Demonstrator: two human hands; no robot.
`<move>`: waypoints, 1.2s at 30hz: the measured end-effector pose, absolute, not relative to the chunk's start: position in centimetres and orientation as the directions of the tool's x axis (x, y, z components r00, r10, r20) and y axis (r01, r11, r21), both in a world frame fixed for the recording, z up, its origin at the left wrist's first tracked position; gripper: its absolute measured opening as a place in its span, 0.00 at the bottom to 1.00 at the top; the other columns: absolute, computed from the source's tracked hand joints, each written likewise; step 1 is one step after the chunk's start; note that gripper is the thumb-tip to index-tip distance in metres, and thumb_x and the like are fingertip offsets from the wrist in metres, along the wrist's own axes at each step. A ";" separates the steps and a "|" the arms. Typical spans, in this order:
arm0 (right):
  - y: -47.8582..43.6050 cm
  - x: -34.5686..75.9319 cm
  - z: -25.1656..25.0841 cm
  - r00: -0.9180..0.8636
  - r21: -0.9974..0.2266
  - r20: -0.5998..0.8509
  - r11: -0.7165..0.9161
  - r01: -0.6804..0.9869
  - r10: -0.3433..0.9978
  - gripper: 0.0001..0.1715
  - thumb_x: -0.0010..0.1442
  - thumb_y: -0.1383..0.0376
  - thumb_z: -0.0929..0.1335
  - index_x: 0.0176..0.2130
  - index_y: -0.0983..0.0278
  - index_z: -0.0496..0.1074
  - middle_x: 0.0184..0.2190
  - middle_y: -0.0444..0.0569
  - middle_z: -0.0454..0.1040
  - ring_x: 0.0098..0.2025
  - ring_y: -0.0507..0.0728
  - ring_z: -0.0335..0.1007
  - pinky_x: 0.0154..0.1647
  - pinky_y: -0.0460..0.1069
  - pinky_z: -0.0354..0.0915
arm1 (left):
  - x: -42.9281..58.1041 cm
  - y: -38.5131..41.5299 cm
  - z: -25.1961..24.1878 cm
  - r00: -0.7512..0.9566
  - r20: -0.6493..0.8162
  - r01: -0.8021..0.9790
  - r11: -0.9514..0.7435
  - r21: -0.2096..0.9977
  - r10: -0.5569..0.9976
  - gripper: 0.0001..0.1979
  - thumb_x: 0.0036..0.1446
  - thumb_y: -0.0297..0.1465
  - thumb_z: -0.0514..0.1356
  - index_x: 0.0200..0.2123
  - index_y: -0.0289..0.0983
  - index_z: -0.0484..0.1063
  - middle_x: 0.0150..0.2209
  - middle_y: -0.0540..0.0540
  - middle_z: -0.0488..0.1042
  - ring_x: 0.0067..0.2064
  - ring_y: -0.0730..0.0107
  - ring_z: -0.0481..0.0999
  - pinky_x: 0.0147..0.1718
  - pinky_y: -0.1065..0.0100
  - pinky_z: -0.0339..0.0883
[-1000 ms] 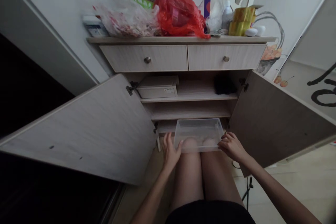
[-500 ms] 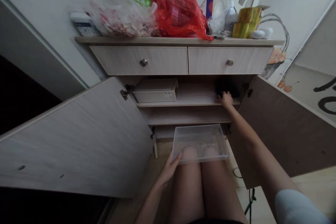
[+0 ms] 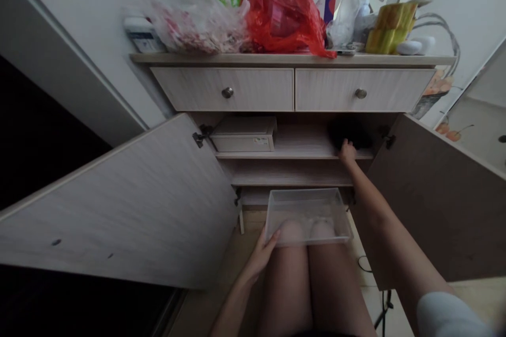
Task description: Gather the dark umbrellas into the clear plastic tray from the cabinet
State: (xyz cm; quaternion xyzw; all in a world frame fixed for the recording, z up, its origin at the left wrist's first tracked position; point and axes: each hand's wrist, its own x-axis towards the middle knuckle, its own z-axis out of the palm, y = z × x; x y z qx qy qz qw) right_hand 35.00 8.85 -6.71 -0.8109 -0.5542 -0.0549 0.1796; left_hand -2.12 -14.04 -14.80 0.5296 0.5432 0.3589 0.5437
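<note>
A clear plastic box (image 3: 306, 197) rests on my knees, and my left hand (image 3: 266, 249) grips its near left corner with the thumb over the rim. My right hand (image 3: 347, 151) reaches into the cabinet at the right end of the upper shelf (image 3: 302, 139). Its fingers are closed on the near edge of a dark, black item (image 3: 350, 130), whose kind I cannot make out in the shadow. On the left of that same shelf sits a pale box with a small label (image 3: 243, 142).
Cabinet doors stand open at left (image 3: 158, 205) and right (image 3: 438, 205). Two closed drawers (image 3: 229, 81) lie above the shelves. The cabinet top carries a red plastic bag (image 3: 280, 16), a clear bag (image 3: 201, 26), yellow tape rolls (image 3: 389, 29) and a white bottle (image 3: 142, 34).
The view has shifted slightly, so the cabinet appears further right. My right hand stays at the black item, which shows a little larger. My left hand keeps hold of the clear box.
</note>
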 end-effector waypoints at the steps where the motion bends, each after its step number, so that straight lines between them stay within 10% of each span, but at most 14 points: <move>1: 8.6 35.4 -6.8 0.432 -0.342 0.280 -0.331 0.879 0.857 0.29 0.61 0.66 0.64 0.59 0.75 0.65 0.49 0.70 0.72 0.48 0.66 0.74 0.46 0.55 0.69 | -2.0 -14.0 -14.7 0.154 -0.208 0.184 0.179 0.967 0.966 0.45 0.48 0.60 0.59 0.63 0.39 0.64 0.64 0.38 0.65 0.68 0.50 0.59 0.67 0.52 0.52; 7: 5.2 37.3 -7.6 0.578 -0.924 0.101 -0.140 0.357 0.810 0.24 0.55 0.63 0.70 0.51 0.70 0.74 0.39 0.57 0.77 0.39 0.60 0.75 0.38 0.53 0.73 | -1.6 -14.2 -14.2 0.176 -0.190 0.141 0.167 0.976 0.966 0.44 0.50 0.58 0.60 0.64 0.40 0.63 0.64 0.41 0.66 0.67 0.53 0.61 0.67 0.54 0.51; 21: -10.2 35.0 -10.0 -0.167 -0.943 0.024 0.078 0.325 0.986 0.28 0.45 0.54 0.76 0.44 0.66 0.80 0.36 0.49 0.80 0.34 0.56 0.75 0.37 0.50 0.72 | -1.2 -14.6 -13.7 0.190 -0.177 0.185 0.142 0.973 0.966 0.40 0.55 0.54 0.59 0.65 0.38 0.61 0.64 0.41 0.67 0.67 0.55 0.62 0.66 0.56 0.54; 26: -9.8 33.6 -11.9 -0.248 -0.830 0.098 0.217 0.514 0.964 0.23 0.53 0.60 0.71 0.48 0.66 0.78 0.40 0.51 0.80 0.39 0.59 0.77 0.42 0.52 0.72 | -1.3 -14.6 -13.9 0.208 -0.172 0.099 0.154 0.983 0.963 0.42 0.52 0.55 0.62 0.64 0.38 0.61 0.63 0.41 0.68 0.67 0.53 0.61 0.67 0.54 0.50; 36: -8.2 30.1 -10.6 -0.352 -0.105 0.031 0.353 0.930 0.936 0.23 0.53 0.71 0.73 0.49 0.58 0.77 0.48 0.54 0.77 0.54 0.62 0.71 0.54 0.54 0.61 | -1.9 -14.3 -14.1 0.220 -0.176 0.135 0.149 0.980 0.959 0.47 0.50 0.59 0.60 0.66 0.37 0.59 0.65 0.38 0.64 0.69 0.50 0.56 0.68 0.54 0.46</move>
